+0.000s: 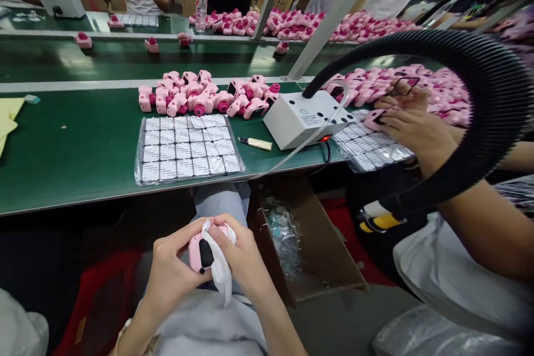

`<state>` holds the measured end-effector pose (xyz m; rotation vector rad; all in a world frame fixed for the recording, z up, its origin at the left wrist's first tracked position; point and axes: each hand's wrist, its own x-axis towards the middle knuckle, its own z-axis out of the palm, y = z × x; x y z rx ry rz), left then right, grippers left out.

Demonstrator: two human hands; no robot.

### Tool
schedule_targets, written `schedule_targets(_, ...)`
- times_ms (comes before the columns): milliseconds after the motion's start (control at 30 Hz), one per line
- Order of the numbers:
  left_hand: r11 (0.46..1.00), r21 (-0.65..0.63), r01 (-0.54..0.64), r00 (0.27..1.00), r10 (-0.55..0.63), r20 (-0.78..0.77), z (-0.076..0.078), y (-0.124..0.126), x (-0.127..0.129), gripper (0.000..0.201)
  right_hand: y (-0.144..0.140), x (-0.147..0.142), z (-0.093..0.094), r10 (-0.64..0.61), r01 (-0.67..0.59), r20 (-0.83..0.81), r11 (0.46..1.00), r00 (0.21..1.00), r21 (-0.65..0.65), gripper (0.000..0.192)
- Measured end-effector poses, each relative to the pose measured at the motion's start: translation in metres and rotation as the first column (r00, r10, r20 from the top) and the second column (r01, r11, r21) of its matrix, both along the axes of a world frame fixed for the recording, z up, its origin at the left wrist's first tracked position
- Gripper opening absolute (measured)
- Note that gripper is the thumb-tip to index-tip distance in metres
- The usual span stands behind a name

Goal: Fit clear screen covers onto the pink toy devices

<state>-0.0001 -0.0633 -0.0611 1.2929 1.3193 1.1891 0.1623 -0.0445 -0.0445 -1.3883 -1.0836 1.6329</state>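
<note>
Above my lap, my left hand is wrapped round a pink toy camera with a black panel facing up. My right hand presses a white cloth against the camera's right side, and the cloth's loose end hangs down. The fingers of both hands are partly hidden behind the camera. Ahead on the green bench lies a plastic-wrapped sheet of white square pieces. Behind the sheet is a heap of similar pink toy cameras.
A white box with a black flexible hose stands right of a small brush-like tool. Below the bench sits a cardboard box of plastic scraps. A co-worker's hands hold a pink piece at right. Pink pieces dot the belt.
</note>
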Motion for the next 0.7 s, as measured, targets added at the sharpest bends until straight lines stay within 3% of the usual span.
schedule_targets(133,0.994,-0.109,0.014,0.999,-0.01,0.037,-0.016,-0.006,-0.011,0.059,-0.006,-0.003,-0.011,0.052,-0.055,-0.07,0.998,0.996,-0.031,0.057)
schedule_targets(200,0.991,-0.133,0.026,0.998,-0.018,0.066,-0.024,-0.011,-0.016,0.064,-0.001,-0.001,-0.012,0.098,-0.098,-0.022,0.995,0.995,0.0,0.048)
schedule_targets(267,0.995,-0.082,0.059,0.991,-0.049,0.121,-0.027,-0.013,-0.02,0.073,0.018,0.002,-0.007,0.105,-0.11,0.064,0.991,0.992,0.075,0.058)
schedule_targets(333,0.999,-0.013,0.03,0.988,-0.028,0.153,-0.022,-0.01,-0.023,0.075,0.049,0.004,0.004,-0.009,-0.038,0.217,0.976,0.976,0.212,0.061)
schedule_targets(400,0.998,0.023,-0.059,0.99,0.055,0.133,-0.011,-0.001,-0.028,0.07,0.087,0.004,0.018,-0.184,0.007,0.402,0.915,0.897,0.404,0.051)
schedule_targets(467,0.988,0.058,-0.143,0.987,0.137,0.086,0.001,0.012,-0.037,0.064,0.122,0.001,0.033,-0.285,-0.047,0.517,0.843,0.807,0.537,0.03)
schedule_targets(533,0.973,0.14,-0.185,0.983,0.183,0.025,0.009,0.028,-0.05,0.062,0.146,-0.002,0.047,-0.288,-0.142,0.564,0.789,0.774,0.598,0.016)
schedule_targets(600,0.959,0.217,-0.18,0.98,0.193,-0.04,0.014,0.047,-0.065,0.061,0.155,-0.001,0.059,-0.203,-0.25,0.542,0.721,0.815,0.646,0.031)
schedule_targets(667,0.955,0.26,-0.143,0.983,0.168,-0.079,0.018,0.07,-0.077,0.061,0.157,0.001,0.068,0.133,-0.421,0.465,0.683,0.875,0.597,0.046)
schedule_targets(700,0.954,0.277,-0.119,0.985,0.147,-0.086,0.022,0.083,-0.081,0.061,0.158,0.003,0.072,0.353,-0.513,0.378,0.67,0.856,0.536,0.053)
